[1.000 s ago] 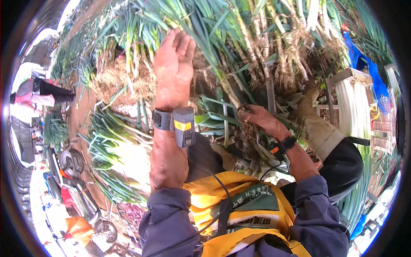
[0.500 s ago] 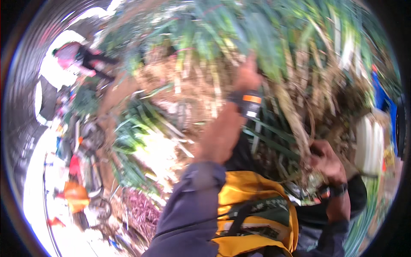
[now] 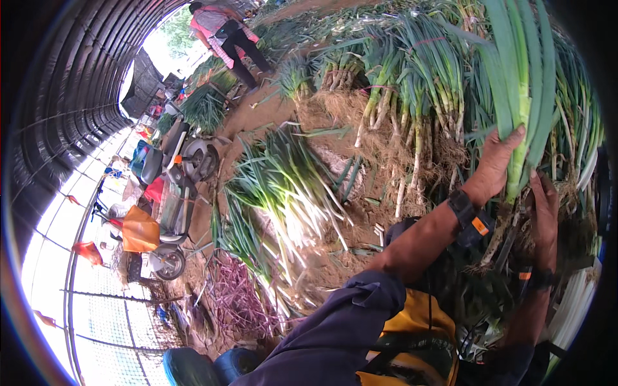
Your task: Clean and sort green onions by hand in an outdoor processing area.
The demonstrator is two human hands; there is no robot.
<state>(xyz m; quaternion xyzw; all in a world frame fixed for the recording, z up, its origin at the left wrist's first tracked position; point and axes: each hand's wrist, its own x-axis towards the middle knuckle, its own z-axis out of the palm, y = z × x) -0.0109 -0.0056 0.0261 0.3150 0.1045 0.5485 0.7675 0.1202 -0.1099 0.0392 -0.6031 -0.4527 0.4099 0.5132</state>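
My left hand (image 3: pixel 494 166) is closed around a large green leek (image 3: pixel 520 106), held upright at the right. The broad leaves fan out above the fist, and the pale root end points down. My right hand (image 3: pixel 544 202) is just below and to the right, its fingers pressed together against the lower stalk. Its thumb is hidden. Behind and beside them stand bundles of unpeeled leeks (image 3: pixel 421 96) with brown, soil-covered roots. Peeled leeks with clean white shafts (image 3: pixel 299 222) lie in a pile on the ground to the left.
Reddish-purple peelings (image 3: pixel 238 293) lie beside the white-shafted pile. A motorbike (image 3: pixel 177 193) with an orange bag (image 3: pixel 140 229) stands at the left, near netting. Farther off, a person in a pink top (image 3: pixel 219 29) stands on the dirt path. A yellow apron (image 3: pixel 412 334) covers my lap.
My left hand has moved right and now grips an upright leek. My right hand has risen from low near my lap to its stalk. The view has swung and become sharper.
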